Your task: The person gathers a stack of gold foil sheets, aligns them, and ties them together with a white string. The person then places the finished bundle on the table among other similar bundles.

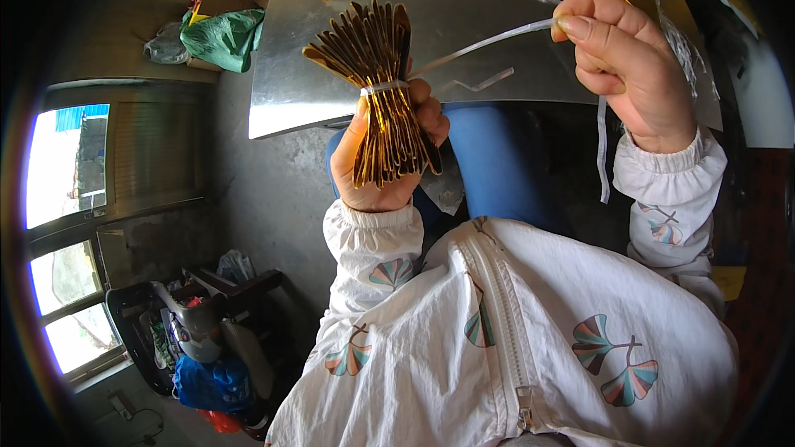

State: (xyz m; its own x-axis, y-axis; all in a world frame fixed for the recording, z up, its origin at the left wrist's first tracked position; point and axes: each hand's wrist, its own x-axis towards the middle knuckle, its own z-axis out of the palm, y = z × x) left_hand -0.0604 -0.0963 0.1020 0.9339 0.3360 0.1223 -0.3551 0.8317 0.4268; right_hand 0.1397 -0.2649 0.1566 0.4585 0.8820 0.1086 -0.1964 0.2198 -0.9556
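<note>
Left hand: fingers gripped gold bundle, whose fanned top rose beyond them | Right hand: thumb and forefinger pinched white strip, which ran leftward to bundle; tail hung below fingers.

Bundle left of right hand

And it's gold gleaming on the bundle, dark brown at its upper ends; white strip, silver-grey bench. White jacket, printed with fan-shaped leaves striped teal and coral! Blue trousers, green bag, bright blue bag.
</note>
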